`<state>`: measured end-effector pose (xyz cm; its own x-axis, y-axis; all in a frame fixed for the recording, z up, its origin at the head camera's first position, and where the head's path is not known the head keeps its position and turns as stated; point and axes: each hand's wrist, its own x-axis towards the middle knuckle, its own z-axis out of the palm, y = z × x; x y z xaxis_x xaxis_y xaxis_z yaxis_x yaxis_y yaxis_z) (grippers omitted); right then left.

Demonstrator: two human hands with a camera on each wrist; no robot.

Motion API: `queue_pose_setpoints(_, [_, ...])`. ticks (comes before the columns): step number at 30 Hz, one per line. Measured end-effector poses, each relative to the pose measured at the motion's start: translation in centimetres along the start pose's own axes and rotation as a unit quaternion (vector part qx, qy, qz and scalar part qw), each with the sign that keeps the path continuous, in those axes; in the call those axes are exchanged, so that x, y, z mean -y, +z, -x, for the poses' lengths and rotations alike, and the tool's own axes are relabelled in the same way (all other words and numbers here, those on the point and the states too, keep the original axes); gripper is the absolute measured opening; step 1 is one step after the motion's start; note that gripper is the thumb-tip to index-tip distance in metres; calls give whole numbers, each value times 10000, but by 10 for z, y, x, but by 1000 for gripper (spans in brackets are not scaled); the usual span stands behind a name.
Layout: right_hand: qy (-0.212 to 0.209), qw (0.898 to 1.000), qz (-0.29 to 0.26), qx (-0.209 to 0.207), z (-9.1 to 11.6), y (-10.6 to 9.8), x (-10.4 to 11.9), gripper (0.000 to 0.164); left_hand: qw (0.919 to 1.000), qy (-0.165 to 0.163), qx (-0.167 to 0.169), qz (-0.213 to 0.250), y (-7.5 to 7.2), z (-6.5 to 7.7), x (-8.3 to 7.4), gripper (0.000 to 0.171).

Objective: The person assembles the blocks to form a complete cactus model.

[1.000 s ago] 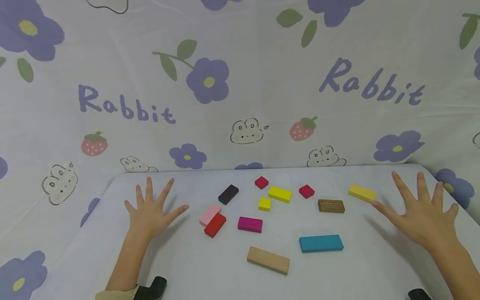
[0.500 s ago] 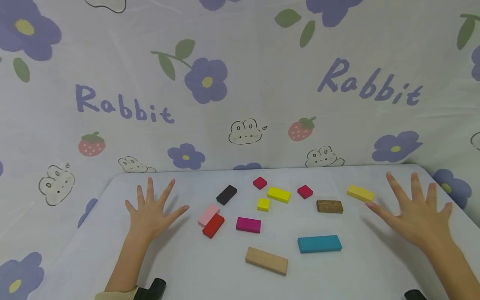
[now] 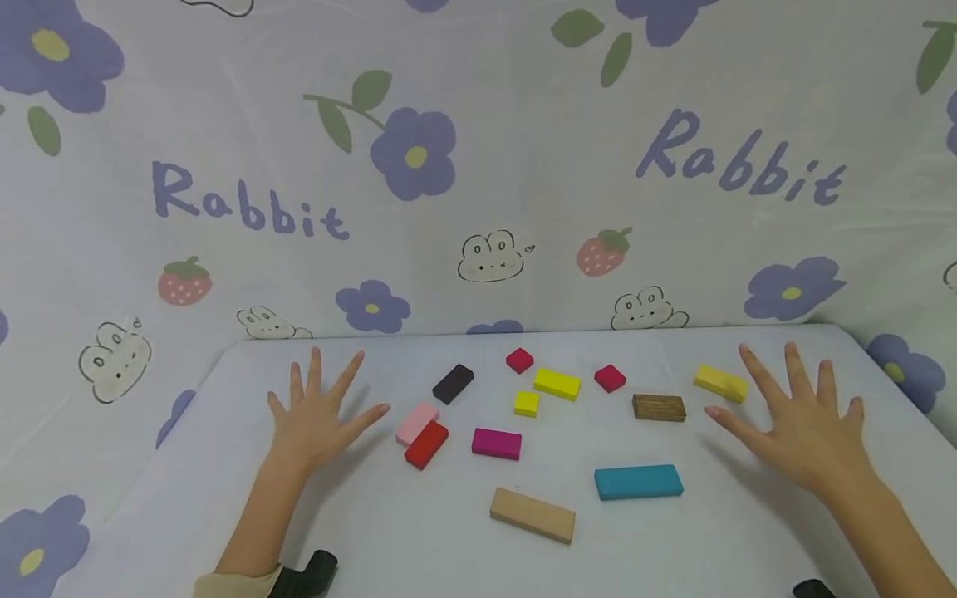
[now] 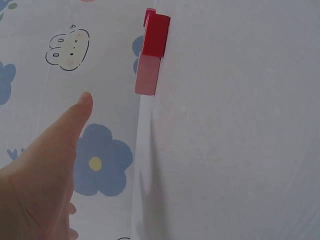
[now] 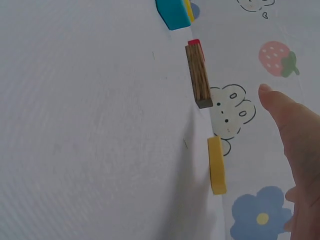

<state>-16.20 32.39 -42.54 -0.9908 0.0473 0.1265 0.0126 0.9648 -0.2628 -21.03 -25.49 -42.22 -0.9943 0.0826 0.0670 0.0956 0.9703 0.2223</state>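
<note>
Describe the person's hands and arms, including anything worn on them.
The left hand and right hand are bare, no rings visible. The left arm has a beige sleeve and black wrist piece; near the right arm, another black piece is mostly out of frame.

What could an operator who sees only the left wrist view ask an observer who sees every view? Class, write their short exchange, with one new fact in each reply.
Operator: My left wrist view shows the red block and the pink block. Is the right hand holding anything?
Observer: No; the head view shows it with fingers spread, holding nothing.
Operator: Thanks. Which block lies lowest in the head view?
Observer: The beige block, lower in that picture than the blue block.
</note>
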Motion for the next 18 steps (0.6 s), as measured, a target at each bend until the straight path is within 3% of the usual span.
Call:
queue_pose_setpoints(9, [-295,9992,-218,141,-3,-7,16,97,9999,137,69,60,3,0,-14,89])
queue_pose_setpoints(18, [-836,9940,-704,61,-3,-10,34,83,9979,549,41,342,4,5,-25,78])
